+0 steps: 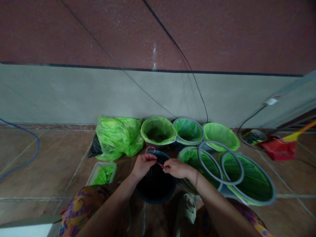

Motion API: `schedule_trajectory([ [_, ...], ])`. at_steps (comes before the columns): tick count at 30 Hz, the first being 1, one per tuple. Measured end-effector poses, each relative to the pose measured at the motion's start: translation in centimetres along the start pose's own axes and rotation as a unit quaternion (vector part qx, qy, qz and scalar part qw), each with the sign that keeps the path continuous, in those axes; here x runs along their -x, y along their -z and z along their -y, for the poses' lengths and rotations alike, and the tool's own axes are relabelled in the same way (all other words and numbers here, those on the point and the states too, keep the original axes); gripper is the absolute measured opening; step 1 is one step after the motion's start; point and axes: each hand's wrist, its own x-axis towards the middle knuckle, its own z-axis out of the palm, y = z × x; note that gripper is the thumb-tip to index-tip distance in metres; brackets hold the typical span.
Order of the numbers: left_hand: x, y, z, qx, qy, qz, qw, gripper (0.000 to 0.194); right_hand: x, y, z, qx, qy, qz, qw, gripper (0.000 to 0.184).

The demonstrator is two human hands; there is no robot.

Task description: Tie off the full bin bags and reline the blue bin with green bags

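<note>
My left hand and my right hand are both closed in a pinch on a thin red string, held over a dark unlined bin between my knees. The string loops up above my left hand and runs taut across to my right fingers. Behind the dark bin stand several bins lined with green plastic bags, the nearest being a lined bin straight ahead.
A full green bag lies at the left by a white tray of folded green bags. A loose grey ring rests on the bins at right. Cables run down the wall. A red dustpan sits far right.
</note>
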Motion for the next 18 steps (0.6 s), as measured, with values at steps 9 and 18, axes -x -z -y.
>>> schedule_trajectory([
  [9, 0.7, -0.4, -0.3, -0.167, -0.166, 0.009, 0.972, 0.024, -1.8, -1.3, 0.0, -0.086, 0.021, -0.197, 0.976, 0.028],
  [18, 1.6, -1.6, 0.9, -0.135, -0.16, -0.026, 0.977, 0.021, -2.8, -2.5, 0.9, -0.331, -0.037, -0.121, 0.935, 0.02],
])
